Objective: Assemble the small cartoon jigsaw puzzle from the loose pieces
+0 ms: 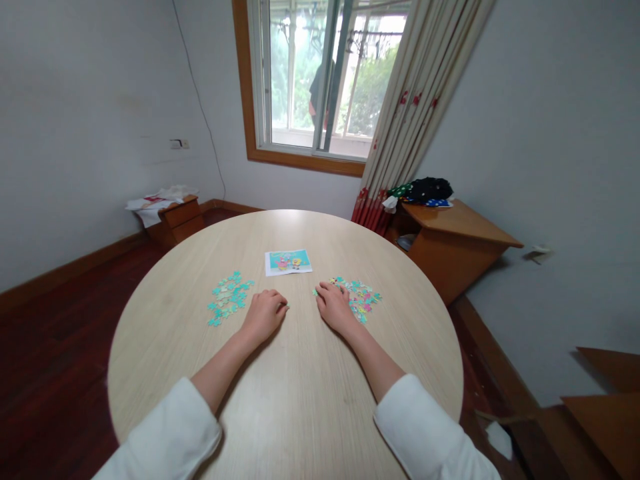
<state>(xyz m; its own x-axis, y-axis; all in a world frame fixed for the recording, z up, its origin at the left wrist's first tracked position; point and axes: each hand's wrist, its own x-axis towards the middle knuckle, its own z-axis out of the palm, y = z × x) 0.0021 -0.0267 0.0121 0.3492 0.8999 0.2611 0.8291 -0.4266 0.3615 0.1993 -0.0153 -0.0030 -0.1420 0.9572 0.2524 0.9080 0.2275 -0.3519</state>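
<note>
In the head view, with the table (293,407) as the dial, the card (289,263) lies at 12 o'clock, the left pile (230,297) of puzzle pieces at 10, the right pile (369,297) at 2. The left hand (265,313) rests beside the left pile, fingers curled nearly closed, a small piece (287,307) at their tips; whether gripped, I cannot tell. The right hand (334,305) covers the right pile's 9 o'clock edge, fingers loosely bent; any hold is hidden.
</note>
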